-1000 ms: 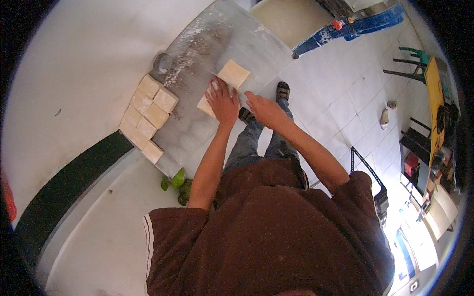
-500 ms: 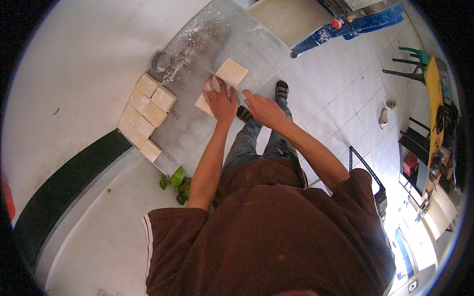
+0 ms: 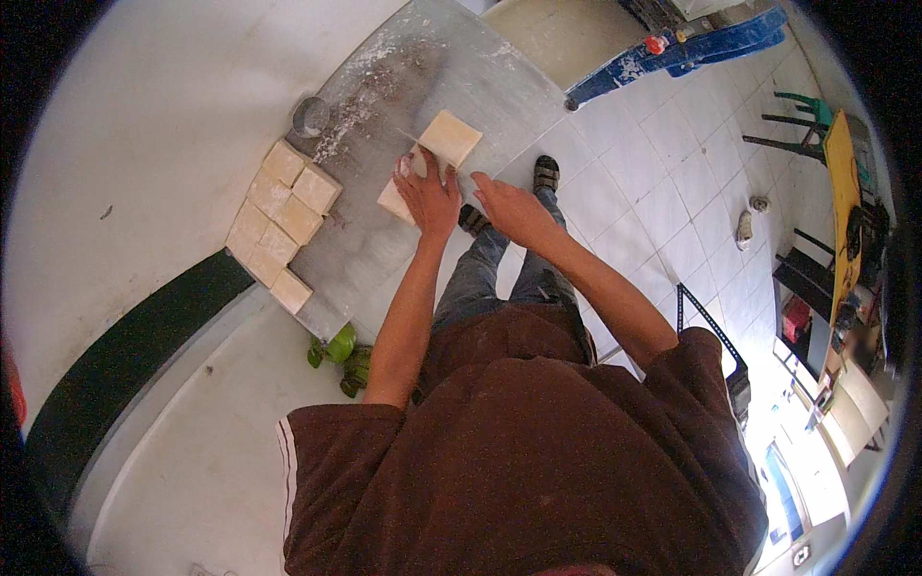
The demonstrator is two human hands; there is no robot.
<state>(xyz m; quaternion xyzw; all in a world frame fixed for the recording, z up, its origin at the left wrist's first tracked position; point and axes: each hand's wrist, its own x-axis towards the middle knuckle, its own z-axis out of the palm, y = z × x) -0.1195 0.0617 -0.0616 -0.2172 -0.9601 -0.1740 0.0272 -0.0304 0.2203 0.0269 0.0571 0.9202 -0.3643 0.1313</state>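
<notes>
We take this for a small dough workshop or bakery kitchen, though we cannot tell whether it is part of a home. On the grey table [image 3: 485, 72] we see scattered white powder [image 3: 360, 82] like flour and pale slabs [image 3: 298, 221] like dough, beside a plain wall [image 3: 173, 125]. Past a blue frame [image 3: 715, 46], the tiled floor [image 3: 643, 163] stretches toward chairs and a yellow tabletop [image 3: 845, 178].

Blue frame [image 3: 720, 48] top right, red knob [image 3: 656, 45] on it! Pale shoes [image 3: 744, 230] lie on the tiles [image 3: 643, 154], a green chair [image 3: 820, 109] stands beside the yellow table [image 3: 841, 182], and over left, a dark band [image 3: 134, 336] curves along the wall [image 3: 173, 144].
</notes>
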